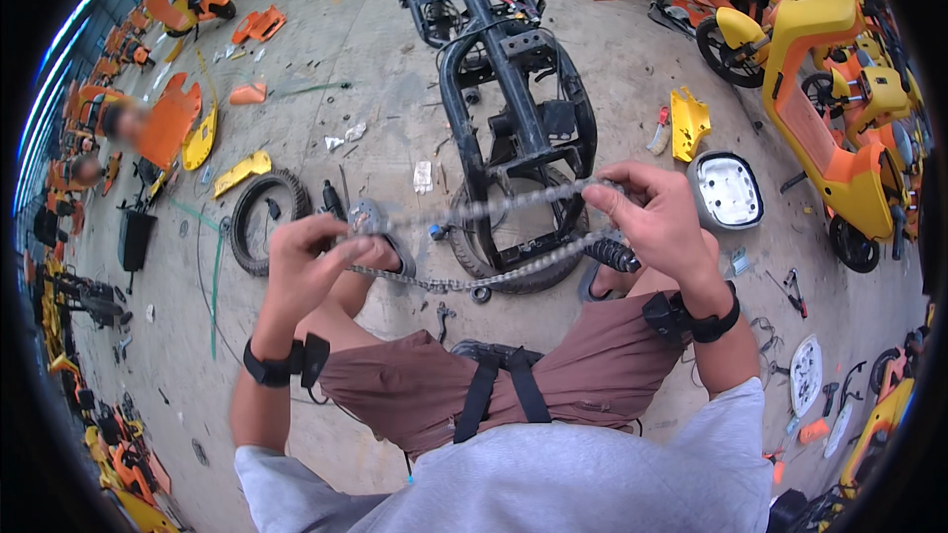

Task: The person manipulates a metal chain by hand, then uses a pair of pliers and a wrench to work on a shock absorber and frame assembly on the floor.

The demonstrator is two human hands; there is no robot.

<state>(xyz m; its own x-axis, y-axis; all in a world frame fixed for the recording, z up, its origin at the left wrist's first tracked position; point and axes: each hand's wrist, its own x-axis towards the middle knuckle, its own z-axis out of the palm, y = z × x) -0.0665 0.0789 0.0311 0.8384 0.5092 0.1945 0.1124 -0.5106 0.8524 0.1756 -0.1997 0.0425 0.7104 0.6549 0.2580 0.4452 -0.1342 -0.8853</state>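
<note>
A metal drive chain stretches between my hands in a loop, its upper run slightly blurred and its lower run sagging. My left hand pinches one end of the loop between thumb and fingers. Higher up, my right hand grips the other end the same way. Just beyond the chain lies a black scooter frame, its near end above a tyre on the floor. Below my right hand, a black coil-spring shock absorber rests near my foot.
Another tyre lies to the left, near a yellow panel. On the right are a white-lined shell, a yellow cover and pliers. Yellow scooters stand at the far right. Two people appear at the far left.
</note>
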